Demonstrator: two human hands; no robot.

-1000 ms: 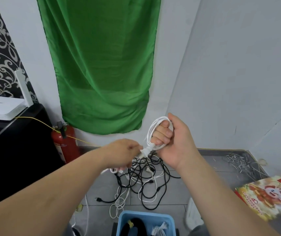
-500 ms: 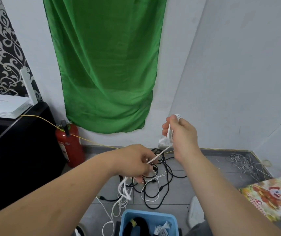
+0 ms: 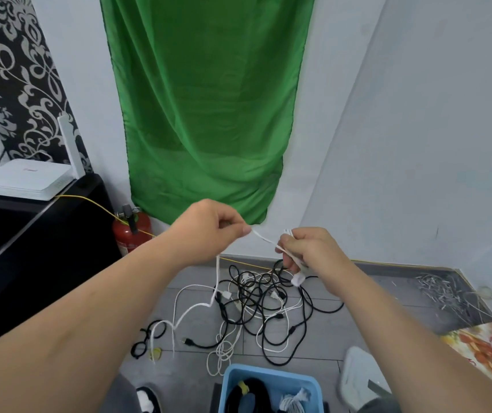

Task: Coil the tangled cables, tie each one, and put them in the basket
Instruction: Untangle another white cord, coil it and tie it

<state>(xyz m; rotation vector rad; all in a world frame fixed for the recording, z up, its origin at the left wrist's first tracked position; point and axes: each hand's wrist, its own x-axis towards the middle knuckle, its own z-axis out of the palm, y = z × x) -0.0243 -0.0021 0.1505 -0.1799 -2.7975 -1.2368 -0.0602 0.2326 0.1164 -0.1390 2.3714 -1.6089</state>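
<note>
Both hands are up above the floor (image 3: 188, 380): left hand (image 3: 209, 231) pinches the white cable (image 3: 264, 239), right hand (image 3: 310, 251) grips its gathered loops, tail trailing down. Light and limp, I'd judge (it kinks readily), so hold close to the loops.

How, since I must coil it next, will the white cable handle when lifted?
Probably floppy: the white cable hangs limp from the left hand and lies kinked on the floor. Likely light: a fingertip pinch holds it. It may snag on the black cables.
</note>
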